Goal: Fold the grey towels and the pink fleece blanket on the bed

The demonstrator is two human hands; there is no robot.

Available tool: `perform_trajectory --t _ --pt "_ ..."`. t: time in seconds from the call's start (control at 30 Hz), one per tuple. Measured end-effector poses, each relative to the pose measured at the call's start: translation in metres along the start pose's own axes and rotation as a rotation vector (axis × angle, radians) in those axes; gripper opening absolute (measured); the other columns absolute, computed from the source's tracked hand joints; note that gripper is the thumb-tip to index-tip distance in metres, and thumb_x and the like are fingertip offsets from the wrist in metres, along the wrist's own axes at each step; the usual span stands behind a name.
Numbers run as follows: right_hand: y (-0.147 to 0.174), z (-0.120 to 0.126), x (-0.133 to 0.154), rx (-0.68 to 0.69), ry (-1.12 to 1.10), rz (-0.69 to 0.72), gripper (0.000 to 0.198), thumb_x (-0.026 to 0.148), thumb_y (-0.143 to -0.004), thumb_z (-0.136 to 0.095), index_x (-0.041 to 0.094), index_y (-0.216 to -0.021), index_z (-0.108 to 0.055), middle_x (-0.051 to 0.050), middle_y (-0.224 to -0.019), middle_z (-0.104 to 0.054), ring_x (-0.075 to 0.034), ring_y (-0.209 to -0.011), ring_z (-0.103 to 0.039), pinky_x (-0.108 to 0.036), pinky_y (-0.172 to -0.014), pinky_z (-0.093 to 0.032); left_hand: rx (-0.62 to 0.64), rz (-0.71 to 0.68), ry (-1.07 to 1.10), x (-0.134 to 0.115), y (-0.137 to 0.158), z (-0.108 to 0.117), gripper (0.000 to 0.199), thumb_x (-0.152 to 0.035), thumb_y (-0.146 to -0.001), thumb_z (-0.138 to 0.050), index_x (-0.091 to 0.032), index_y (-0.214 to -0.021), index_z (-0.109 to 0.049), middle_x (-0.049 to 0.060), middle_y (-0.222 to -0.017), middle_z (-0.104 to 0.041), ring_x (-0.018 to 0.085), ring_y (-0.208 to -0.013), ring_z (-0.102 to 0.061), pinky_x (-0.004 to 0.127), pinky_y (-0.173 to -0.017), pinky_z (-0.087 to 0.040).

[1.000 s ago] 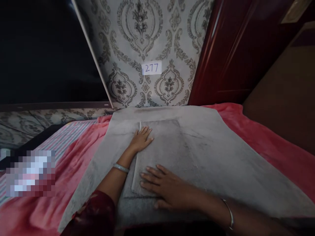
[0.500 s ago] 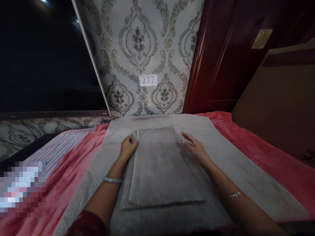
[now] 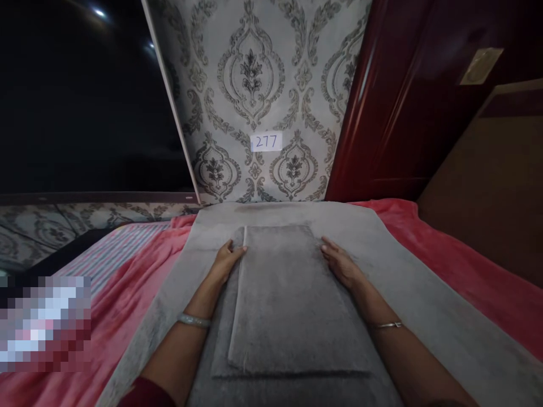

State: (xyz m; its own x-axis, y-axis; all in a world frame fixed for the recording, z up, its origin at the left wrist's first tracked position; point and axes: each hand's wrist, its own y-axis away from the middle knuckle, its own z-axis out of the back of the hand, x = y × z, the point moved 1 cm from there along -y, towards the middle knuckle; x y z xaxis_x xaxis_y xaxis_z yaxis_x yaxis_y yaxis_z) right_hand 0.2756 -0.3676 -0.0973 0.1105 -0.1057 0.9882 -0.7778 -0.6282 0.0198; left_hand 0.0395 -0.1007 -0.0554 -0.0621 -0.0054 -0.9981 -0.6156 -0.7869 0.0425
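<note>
two hands are stretched out over one folded grey cloth (image 3: 292,299), which lies flat near the middle of one larger grey sheet (image 3: 432,316). the left hand (image 3: 224,263) is at the cloth's upper left edge, its one thumb tip on the pale border and its fingers curled down beside it, with a narrow gap between thumb and fingers; whether they pinch the fabric, i cannot tell. the right hand (image 3: 339,263) is turned on its side at the upper right edge, fingers slightly bent and close together; i cannot tell whether it holds any cloth. two grey levels show in the folded cloth, one smaller panel on top and one wider layer jutting out on its left; the full number of folds is hidden.

two bracelets are worn, one thick pale band (image 3: 194,320) on the left wrist and one thin metal bangle (image 3: 388,325) on the right. one dark red sleeve (image 3: 146,395) shows. two stretches of pink blanket (image 3: 131,288) flank the sheet, with one striped cloth (image 3: 123,249) at far left. one dark screen (image 3: 85,113) bears two bright reflections, and one paper label (image 3: 266,141) on the patterned wall (image 3: 292,79) reads 277.
</note>
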Motion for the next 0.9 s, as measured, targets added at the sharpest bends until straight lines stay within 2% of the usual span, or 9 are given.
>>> perform_trajectory --t 0.13,0.23,0.37,0.53,0.9 --pt "-0.001 0.003 0.006 0.068 -0.049 -0.026 0.054 0.057 -0.065 -0.077 0.025 -0.107 -0.069 -0.007 -0.1 -0.073 -0.027 -0.102 -0.067 -0.044 -0.096 -0.053 0.152 0.183 0.098 -0.006 0.007 -0.002 0.059 -0.046 -0.054 -0.092 -0.011 -0.096 -0.07 0.015 -0.09 -0.076 0.031 -0.089 -0.073 0.038 -0.08 -0.059" --pt "0.004 -0.003 0.011 0.152 -0.022 -0.056 0.047 0.055 -0.067 -0.077 0.023 -0.101 -0.071 -0.008 -0.102 -0.074 -0.028 -0.106 -0.067 -0.043 -0.098 -0.052 0.184 0.179 0.107 -0.011 0.013 -0.004 0.053 -0.041 -0.054 -0.093 -0.012 -0.092 -0.071 0.013 -0.086 -0.077 0.029 -0.082 -0.074 0.036 -0.074 -0.06" --pt "0.014 -0.011 0.019 0.196 -0.006 -0.029 0.053 0.053 -0.069 -0.077 0.024 -0.113 -0.07 -0.006 -0.114 -0.073 -0.028 -0.113 -0.065 -0.045 -0.106 -0.046 0.193 0.127 0.112 -0.014 0.017 -0.008 0.052 -0.032 -0.055 -0.092 -0.013 -0.098 -0.07 0.012 -0.094 -0.078 0.027 -0.083 -0.074 0.034 -0.072 -0.06" --pt "0.02 -0.014 0.026 0.227 -0.073 0.016 0.064 0.053 -0.066 -0.08 0.025 -0.122 -0.067 -0.005 -0.125 -0.07 -0.028 -0.119 -0.062 -0.047 -0.113 -0.04 0.172 0.105 0.07 -0.014 0.018 -0.01 0.045 -0.025 -0.055 -0.086 -0.013 -0.095 -0.069 0.01 -0.091 -0.078 0.025 -0.077 -0.073 0.033 -0.071 -0.059" --pt "0.01 -0.006 0.013 0.163 0.021 0.031 0.088 0.056 -0.072 -0.074 0.025 -0.149 -0.046 -0.008 -0.146 -0.056 -0.029 -0.134 -0.052 -0.048 -0.118 -0.035 0.186 0.134 0.074 -0.017 0.018 -0.011 0.051 -0.03 -0.052 -0.088 -0.013 -0.096 -0.068 0.01 -0.086 -0.077 0.025 -0.075 -0.073 0.033 -0.069 -0.059"
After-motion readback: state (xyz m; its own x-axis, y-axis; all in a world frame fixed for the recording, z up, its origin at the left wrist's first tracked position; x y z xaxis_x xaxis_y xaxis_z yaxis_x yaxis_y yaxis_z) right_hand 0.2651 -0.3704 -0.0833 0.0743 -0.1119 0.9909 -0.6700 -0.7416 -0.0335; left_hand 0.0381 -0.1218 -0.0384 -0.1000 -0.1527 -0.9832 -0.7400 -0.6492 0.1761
